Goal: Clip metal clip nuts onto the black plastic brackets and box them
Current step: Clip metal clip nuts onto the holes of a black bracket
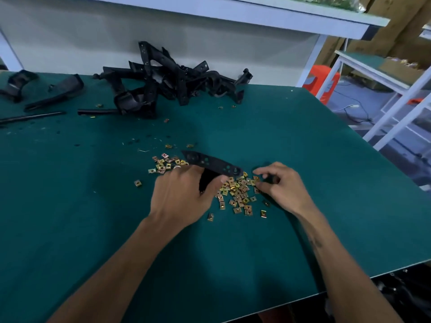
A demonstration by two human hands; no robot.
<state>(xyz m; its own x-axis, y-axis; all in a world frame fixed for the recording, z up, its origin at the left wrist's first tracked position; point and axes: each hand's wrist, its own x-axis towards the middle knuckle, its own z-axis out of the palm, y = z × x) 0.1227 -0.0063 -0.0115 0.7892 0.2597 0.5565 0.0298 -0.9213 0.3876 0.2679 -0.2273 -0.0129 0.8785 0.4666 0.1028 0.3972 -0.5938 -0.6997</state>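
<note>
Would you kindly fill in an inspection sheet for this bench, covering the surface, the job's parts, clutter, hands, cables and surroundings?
Surface: green mat, specked with small debris.
Job's things: black bracket held over the pile of clip nuts; heap of brackets at the back edge.
Clutter: stray clip nuts and black strips at far left.
Hands: left hand grips the bracket; right hand has fingers curled at the pile, whether it pinches a nut cannot be told.
Cables: a cable on the floor at right.
Surroundings: white shelf overhead, white rack and orange stool at right.
</note>
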